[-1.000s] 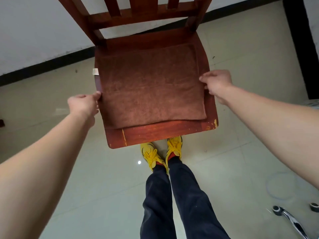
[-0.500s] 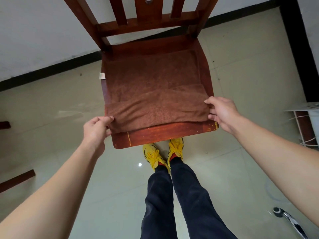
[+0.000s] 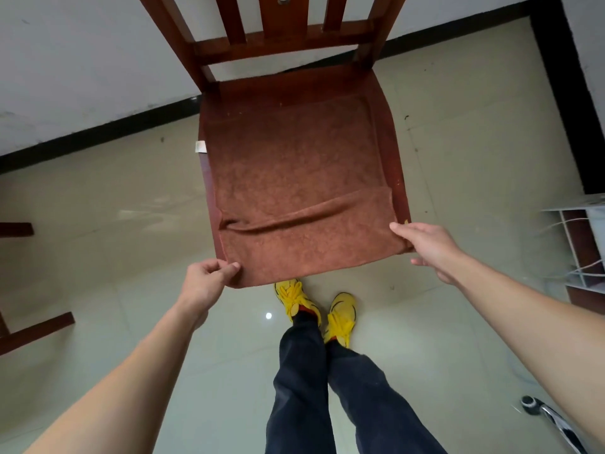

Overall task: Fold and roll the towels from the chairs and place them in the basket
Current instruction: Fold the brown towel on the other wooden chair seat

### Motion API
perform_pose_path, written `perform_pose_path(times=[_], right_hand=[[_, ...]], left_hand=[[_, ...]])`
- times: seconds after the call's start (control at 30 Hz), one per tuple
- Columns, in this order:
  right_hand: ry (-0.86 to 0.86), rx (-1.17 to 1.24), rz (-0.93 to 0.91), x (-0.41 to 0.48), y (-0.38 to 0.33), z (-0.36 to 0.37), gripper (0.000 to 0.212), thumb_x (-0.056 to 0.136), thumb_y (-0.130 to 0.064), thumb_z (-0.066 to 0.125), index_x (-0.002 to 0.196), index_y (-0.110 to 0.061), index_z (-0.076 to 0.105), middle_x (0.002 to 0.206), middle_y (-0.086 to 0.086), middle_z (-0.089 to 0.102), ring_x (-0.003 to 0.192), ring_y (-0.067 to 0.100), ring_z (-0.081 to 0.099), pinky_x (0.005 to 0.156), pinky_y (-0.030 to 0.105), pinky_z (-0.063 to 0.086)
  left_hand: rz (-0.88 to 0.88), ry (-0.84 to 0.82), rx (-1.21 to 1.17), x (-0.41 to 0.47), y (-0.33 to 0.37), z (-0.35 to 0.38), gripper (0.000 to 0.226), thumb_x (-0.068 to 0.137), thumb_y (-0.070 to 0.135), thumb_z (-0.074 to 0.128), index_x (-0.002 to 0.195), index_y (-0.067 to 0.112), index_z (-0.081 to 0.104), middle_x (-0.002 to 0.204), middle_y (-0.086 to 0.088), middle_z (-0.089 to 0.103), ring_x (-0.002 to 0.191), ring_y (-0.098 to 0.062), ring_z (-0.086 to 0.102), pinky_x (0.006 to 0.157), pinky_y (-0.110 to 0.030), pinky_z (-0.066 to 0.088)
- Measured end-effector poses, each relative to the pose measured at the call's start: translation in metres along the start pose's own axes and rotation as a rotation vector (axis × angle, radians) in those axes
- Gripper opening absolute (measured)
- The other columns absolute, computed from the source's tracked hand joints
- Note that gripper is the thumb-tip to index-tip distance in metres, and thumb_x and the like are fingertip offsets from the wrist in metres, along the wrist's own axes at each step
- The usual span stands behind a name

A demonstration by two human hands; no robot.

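Rust-brown terry towel (image 3: 294, 178) on red wooden chair (image 3: 284, 40): left grip (image 3: 209, 276) pinching one corner, right grip (image 3: 425, 247) pinching another; wrinkle beyond grips possibly skewing fold.

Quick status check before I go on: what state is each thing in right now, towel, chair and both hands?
Towel: spread over the chair seat, one ridge across it, near edge past the seat front.
Chair: upright, seat mostly under the towel.
Left hand: pinches the towel's near left corner.
Right hand: holds the towel's near right corner.
White tag: sticks out at the towel's left edge.
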State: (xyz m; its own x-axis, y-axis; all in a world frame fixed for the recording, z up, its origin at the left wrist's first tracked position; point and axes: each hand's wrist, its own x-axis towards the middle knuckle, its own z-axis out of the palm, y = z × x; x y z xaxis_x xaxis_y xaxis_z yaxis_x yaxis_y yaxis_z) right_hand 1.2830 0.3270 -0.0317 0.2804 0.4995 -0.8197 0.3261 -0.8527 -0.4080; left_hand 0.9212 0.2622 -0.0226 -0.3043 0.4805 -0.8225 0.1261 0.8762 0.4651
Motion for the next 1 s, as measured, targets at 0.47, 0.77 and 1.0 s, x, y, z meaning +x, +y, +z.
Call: perform_pose_path(times=[0.47,0.77,1.0], right_hand=[[-0.049,-0.028,-0.1,0.011,0.02,0.007,0.03,0.079,-0.021,0.078,0.106,-0.017,0.067,0.09,0.01,0.067,0.078,0.017,0.056,0.051,0.023,0.036],[0.037,-0.107,-0.086,0.026,0.03,0.0,0.015,0.087,-0.015,0.069,0.076,-0.021,0.061,0.088,0.008,0.062,0.068,0.014,0.052,0.056,0.023,0.039],[0.096,-0.29,-0.095,0.038,0.032,0.0,0.018,0.08,-0.023,0.074,0.066,-0.021,0.063,0.091,0.003,0.068,0.097,0.027,0.066,0.077,0.03,0.045]], left_hand=[[-0.031,0.088,0.029,0.014,-0.031,0.021,0.019,0.085,0.018,0.072,0.072,0.016,0.057,0.084,-0.008,0.06,0.078,-0.019,0.049,0.062,-0.026,0.036],[0.004,0.258,0.208,0.02,-0.042,0.019,0.014,0.084,0.012,0.065,0.072,0.007,0.059,0.06,-0.005,0.048,0.056,-0.019,0.038,0.052,-0.027,0.03],[-0.003,0.308,0.369,0.02,-0.042,0.018,0.01,0.084,0.011,0.066,0.074,0.009,0.063,0.073,-0.011,0.06,0.07,-0.025,0.053,0.061,-0.029,0.04]])
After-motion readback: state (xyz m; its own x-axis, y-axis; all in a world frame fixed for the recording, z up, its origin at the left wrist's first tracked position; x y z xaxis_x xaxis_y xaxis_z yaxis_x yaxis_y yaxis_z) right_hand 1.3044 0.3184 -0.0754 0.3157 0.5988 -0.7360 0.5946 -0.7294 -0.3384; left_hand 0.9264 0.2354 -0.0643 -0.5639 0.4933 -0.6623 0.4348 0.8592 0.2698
